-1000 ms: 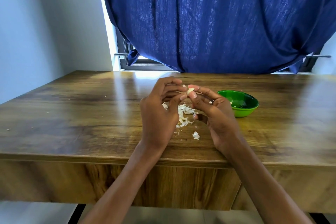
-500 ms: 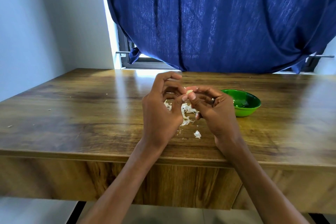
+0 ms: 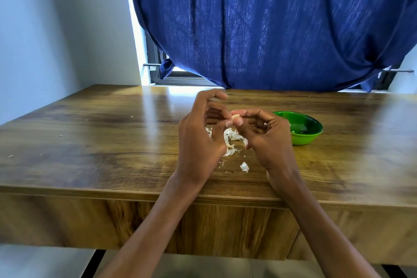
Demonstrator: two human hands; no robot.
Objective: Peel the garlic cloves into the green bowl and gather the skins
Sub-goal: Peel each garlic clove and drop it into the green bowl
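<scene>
Reaching over the near edge of a wooden table (image 3: 112, 165), the left hand (image 3: 200, 142) and right hand (image 3: 266, 135) meet, fingertips pinching one garlic clove (image 3: 235, 116) above loose skins (image 3: 232, 140); just beyond to the right sits the green bowl (image 3: 304, 131). The slick clove may slip and drop among the skins

Garlic clove (image 3: 235, 116), small and pale, raised above the counter; papery white skins (image 3: 232, 140) scattered loosely below it, one scrap nearer the edge; green bowl (image 3: 312, 136), glossy, upright, to their right.
</scene>
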